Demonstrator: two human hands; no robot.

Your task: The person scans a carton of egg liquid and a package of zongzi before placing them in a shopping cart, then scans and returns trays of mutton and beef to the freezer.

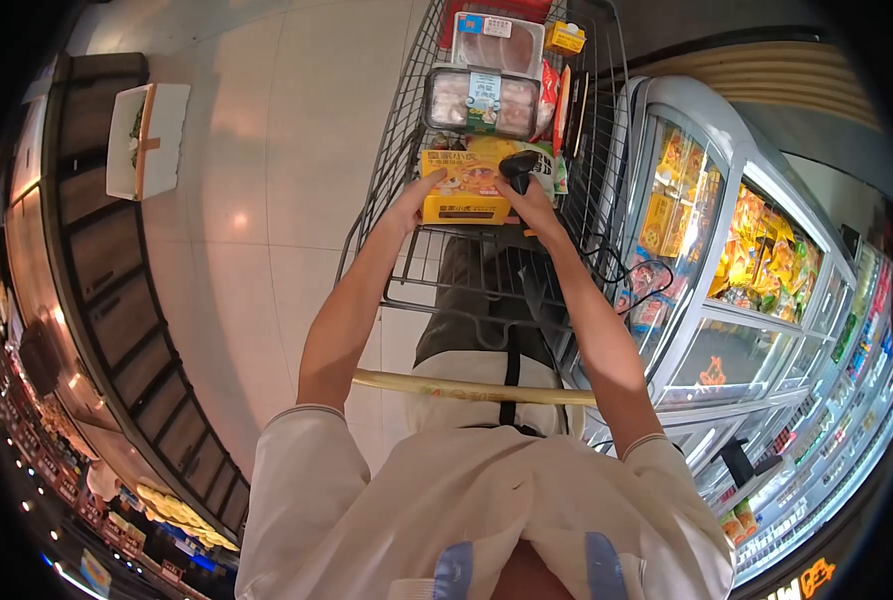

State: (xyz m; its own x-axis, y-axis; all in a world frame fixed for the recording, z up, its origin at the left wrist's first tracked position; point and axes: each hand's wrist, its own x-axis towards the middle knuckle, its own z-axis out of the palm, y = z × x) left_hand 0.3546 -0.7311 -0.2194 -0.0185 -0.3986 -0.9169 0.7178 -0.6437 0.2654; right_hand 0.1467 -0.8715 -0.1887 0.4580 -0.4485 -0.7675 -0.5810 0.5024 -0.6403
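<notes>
A yellow food box (464,183) lies in the wire shopping cart (387,215), near its handle end. My left hand (414,203) grips the box's left edge. My right hand (532,200) is closed around a black handheld scanner (518,168) held over the box's right side. A black coiled cable (622,262) runs from the scanner down toward the right. Beyond the box sit two clear trays of packaged meat (482,100).
The cart's pale handle bar (467,390) crosses in front of my body. A glass-lidded freezer chest (737,270) full of yellow packets runs along the right. A dark wooden display shelf (107,300) curves along the left, with a white box (147,140) on it. Pale tiled floor lies between.
</notes>
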